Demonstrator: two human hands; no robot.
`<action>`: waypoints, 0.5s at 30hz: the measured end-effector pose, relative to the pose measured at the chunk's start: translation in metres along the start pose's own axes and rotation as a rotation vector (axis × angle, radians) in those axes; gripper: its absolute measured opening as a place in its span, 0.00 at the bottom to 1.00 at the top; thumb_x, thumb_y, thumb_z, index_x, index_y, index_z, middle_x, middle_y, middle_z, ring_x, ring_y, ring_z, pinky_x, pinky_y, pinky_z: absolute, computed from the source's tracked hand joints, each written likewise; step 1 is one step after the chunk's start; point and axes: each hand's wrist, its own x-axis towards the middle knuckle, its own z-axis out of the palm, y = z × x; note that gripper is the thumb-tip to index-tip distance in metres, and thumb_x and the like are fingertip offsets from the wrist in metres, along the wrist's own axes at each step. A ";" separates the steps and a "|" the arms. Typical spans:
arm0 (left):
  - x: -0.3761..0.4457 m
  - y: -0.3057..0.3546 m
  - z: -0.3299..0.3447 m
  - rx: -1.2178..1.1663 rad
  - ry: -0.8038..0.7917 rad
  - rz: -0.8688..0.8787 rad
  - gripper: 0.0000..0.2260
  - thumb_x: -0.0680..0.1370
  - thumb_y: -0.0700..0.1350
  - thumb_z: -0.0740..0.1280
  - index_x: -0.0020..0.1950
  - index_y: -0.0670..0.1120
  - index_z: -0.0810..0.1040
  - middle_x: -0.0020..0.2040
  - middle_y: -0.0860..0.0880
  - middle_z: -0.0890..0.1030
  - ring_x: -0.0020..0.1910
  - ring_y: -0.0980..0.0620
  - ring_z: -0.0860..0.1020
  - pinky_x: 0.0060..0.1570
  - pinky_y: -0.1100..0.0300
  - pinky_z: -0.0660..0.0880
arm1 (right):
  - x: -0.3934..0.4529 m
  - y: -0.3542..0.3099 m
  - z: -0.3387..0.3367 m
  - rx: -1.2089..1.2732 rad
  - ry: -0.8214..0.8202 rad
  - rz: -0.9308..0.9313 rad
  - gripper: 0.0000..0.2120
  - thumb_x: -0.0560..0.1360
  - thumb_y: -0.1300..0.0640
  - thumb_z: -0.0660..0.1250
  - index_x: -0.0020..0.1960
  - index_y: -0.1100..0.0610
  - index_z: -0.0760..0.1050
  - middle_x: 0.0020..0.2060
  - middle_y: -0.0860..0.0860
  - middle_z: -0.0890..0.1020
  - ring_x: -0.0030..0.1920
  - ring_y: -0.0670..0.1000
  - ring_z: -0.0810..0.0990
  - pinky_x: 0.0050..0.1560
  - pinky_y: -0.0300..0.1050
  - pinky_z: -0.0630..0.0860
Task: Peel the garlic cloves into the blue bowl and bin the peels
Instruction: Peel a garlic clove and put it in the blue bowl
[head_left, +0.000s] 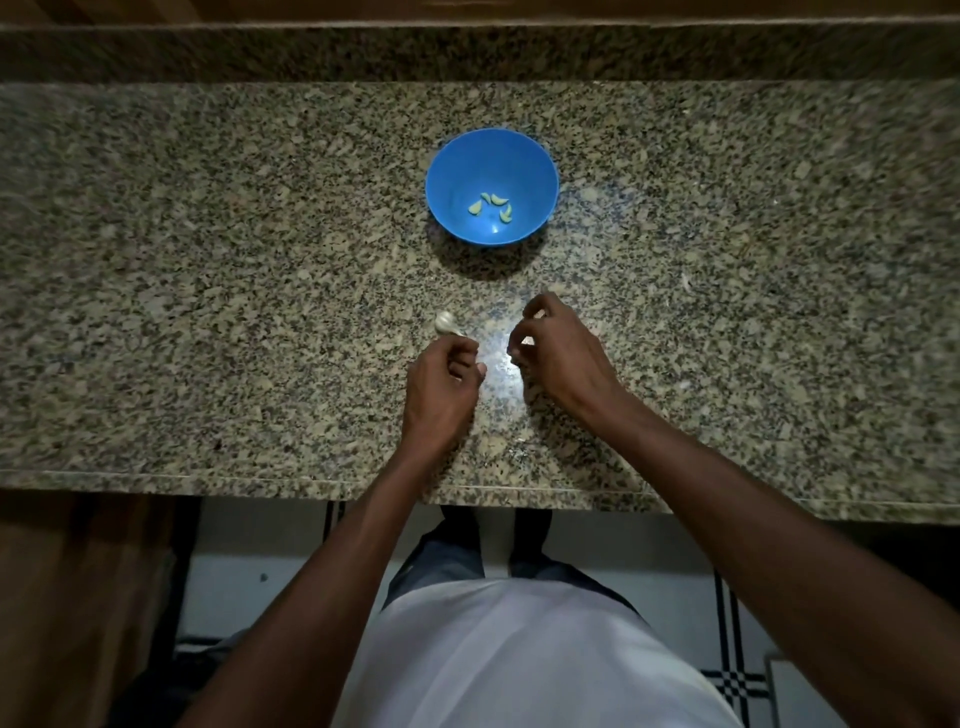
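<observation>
My dim kitchen, seen from above the granite table

The table (208, 270) in front of me is speckled tan-and-black granite, with a raised ledge (467, 52) of the same stone along its far side and a strip of wood (467, 9) beyond that. A bright glare (498, 358) shines on the stone near the middle. Below the near edge I see pale floor (270, 571) with black-and-white checked lines (735, 675) at right, and a brown wooden panel (78, 597) at left.
</observation>
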 end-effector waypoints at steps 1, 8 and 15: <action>0.002 0.000 0.000 0.016 0.003 0.011 0.08 0.79 0.38 0.72 0.58 0.42 0.81 0.49 0.47 0.83 0.48 0.52 0.81 0.48 0.59 0.81 | 0.003 -0.002 0.000 -0.032 0.015 0.000 0.02 0.77 0.61 0.72 0.49 0.59 0.83 0.54 0.52 0.76 0.48 0.53 0.76 0.35 0.46 0.72; 0.011 -0.010 -0.003 0.083 -0.008 0.077 0.07 0.79 0.37 0.70 0.56 0.41 0.81 0.48 0.46 0.82 0.44 0.55 0.79 0.43 0.68 0.77 | 0.003 -0.014 -0.002 -0.137 -0.043 -0.011 0.08 0.75 0.66 0.68 0.40 0.58 0.83 0.40 0.53 0.79 0.38 0.53 0.78 0.39 0.53 0.80; 0.016 -0.015 -0.006 0.080 -0.083 0.111 0.07 0.78 0.37 0.73 0.55 0.42 0.81 0.46 0.46 0.81 0.43 0.53 0.80 0.44 0.65 0.79 | 0.007 -0.014 0.002 -0.113 -0.099 -0.051 0.06 0.75 0.69 0.67 0.43 0.65 0.83 0.40 0.59 0.81 0.38 0.57 0.80 0.40 0.57 0.81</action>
